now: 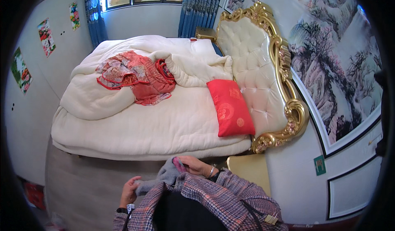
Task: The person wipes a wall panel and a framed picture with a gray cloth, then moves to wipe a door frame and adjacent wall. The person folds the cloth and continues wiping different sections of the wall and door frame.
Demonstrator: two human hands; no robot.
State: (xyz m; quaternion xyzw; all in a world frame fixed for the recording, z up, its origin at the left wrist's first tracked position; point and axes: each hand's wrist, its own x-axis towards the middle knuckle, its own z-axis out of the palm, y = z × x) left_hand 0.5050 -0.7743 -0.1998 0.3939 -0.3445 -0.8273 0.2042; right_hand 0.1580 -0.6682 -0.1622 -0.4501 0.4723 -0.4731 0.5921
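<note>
My right hand grips a grey cloth with a pink patch, close to my chest. At the cloth's left end is my left hand, its fingers against the grey fabric; how firmly they hold it is hard to tell. Beyond my hands stands a bed with a white mattress pad. A bunched white quilt lies over its far and left parts, and a crumpled red patterned cloth rests on the quilt. Beside the headboard lies a red pillow.
A gold bedside table stands at the near right, beside the bed. Another nightstand is at the far corner by the blue curtain. White panels with flower pictures rise on the left. Grey floor lies before the bed.
</note>
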